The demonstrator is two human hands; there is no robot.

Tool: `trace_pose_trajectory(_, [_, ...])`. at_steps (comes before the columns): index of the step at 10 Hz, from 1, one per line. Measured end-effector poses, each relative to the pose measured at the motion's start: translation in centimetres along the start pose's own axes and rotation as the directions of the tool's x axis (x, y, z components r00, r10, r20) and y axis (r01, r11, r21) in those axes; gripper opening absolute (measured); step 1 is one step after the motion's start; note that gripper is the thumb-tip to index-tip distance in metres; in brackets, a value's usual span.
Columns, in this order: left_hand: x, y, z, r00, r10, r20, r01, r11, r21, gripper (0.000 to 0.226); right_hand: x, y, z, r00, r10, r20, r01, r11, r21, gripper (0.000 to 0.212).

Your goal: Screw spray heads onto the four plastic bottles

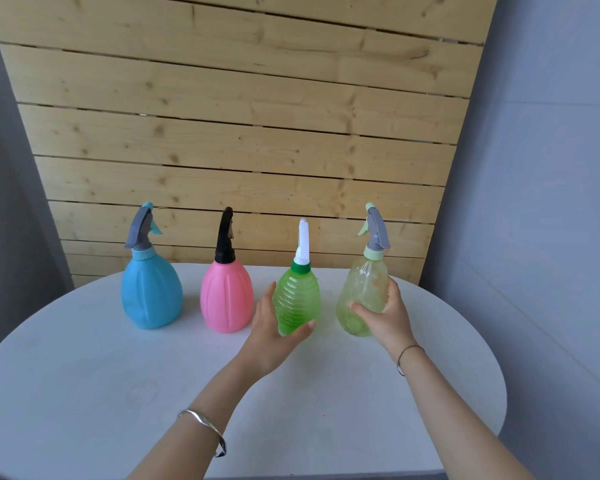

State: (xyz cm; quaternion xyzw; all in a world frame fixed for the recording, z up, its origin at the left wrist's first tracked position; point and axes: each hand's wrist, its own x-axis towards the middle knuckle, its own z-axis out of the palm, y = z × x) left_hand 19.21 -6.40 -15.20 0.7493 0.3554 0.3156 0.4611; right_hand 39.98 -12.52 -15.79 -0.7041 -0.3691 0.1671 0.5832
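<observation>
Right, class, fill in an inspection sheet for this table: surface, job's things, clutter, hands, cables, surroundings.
Surface: white round table, bottles along its far side.
Job's things: blue bottle, pink bottle, ribbed green bottle, clear bottle, upright in a row, each topped by a spray head.
Clutter: nothing seen.
Hands: left hand holds the ribbed green bottle; right hand grips the clear bottle.
Cables: nothing seen.
Surroundings: wooden plank panel behind, grey walls either side.
</observation>
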Motion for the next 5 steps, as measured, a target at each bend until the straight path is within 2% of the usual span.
trace_pose_trajectory(2, [0.1,-0.1,0.0,1.000,-0.009,-0.002,0.009,1.000,-0.011,0.097,-0.3,0.0,0.0,0.998,0.061,0.021,-0.061,0.998,0.006,0.075])
trace_pose_trajectory(4, [-0.2,-0.3,-0.5,0.999,-0.039,0.005,0.039,0.999,-0.007,0.093,-1.7,-1.2,-0.3,0.996,0.093,0.012,-0.092,0.994,-0.054,0.097])
trace_pose_trajectory(5, [-0.5,-0.1,-0.6,0.998,-0.060,-0.004,0.060,0.998,0.000,0.086,-1.6,-4.3,-1.6,0.983,0.050,-0.176,-0.034,0.995,0.093,0.081])
